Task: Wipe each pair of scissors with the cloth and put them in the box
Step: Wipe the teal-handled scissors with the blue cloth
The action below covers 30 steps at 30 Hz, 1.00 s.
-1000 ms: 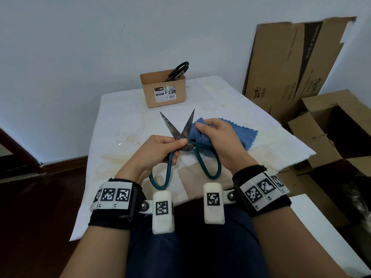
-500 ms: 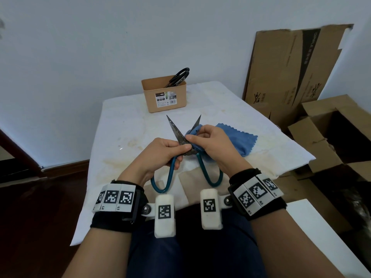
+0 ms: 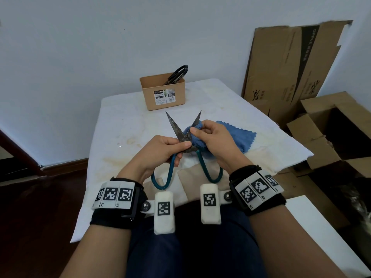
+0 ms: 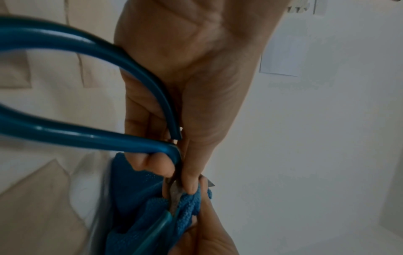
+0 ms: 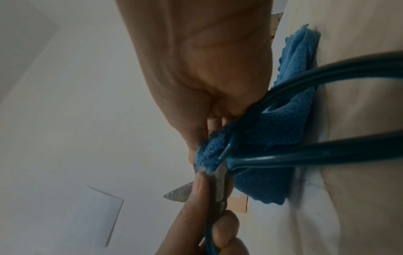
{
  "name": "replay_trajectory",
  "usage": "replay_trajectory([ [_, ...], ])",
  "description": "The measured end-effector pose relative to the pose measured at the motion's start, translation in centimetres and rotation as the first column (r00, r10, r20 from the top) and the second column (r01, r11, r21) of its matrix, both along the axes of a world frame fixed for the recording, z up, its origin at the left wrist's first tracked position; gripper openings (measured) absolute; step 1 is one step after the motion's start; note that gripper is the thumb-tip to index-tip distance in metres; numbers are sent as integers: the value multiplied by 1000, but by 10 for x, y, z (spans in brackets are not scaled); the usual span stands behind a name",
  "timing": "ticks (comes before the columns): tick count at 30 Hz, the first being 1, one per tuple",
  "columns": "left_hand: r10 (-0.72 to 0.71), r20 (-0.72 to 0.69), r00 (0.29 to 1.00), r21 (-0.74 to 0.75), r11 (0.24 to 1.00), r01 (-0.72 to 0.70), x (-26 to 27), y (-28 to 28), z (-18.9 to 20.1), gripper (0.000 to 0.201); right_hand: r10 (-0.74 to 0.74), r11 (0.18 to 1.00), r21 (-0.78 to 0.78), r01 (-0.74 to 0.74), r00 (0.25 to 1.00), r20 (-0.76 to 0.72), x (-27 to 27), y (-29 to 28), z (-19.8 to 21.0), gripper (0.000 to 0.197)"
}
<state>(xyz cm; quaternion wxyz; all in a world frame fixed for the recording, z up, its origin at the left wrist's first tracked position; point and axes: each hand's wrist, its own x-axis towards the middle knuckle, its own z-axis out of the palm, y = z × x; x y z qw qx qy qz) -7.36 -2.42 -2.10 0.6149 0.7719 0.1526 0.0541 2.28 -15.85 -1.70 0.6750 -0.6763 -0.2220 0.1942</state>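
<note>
Wiping rusty teal-handled steel scissors (image 3: 181, 135)
Left hand (image 3: 160, 151) pinches the pivot; right hand (image 3: 214, 139) pinches blue microfibre cloth (image 3: 241, 137) around one blade.

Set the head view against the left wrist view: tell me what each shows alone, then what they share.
Head only: the tan box with black scissors in it, the white-covered table, cardboard boxes, both spread blade tips.

Left wrist only: the left palm and the blue handle loop close up.

Both: left hand gripping the blue-handled scissors near the pivot, right hand pressing the blue cloth on a blade.
</note>
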Motion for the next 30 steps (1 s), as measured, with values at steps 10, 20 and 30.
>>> replay_trajectory([
  [10,2,1,1000,-48,999,-2,-2,4,-5,36,-4,1000,-29,3,999,-40,4,-4,-2,21],
  [20,-3,-28,1000,-54,999,2,-5,9,-4,37,-144,990,-11,144,978,-153,14,-6,-1,39],
  [30,11,-38,999,-39,999,-12,-3,7,-7,36,35,998,57,-26,987,-158,5,-4,2,27],
])
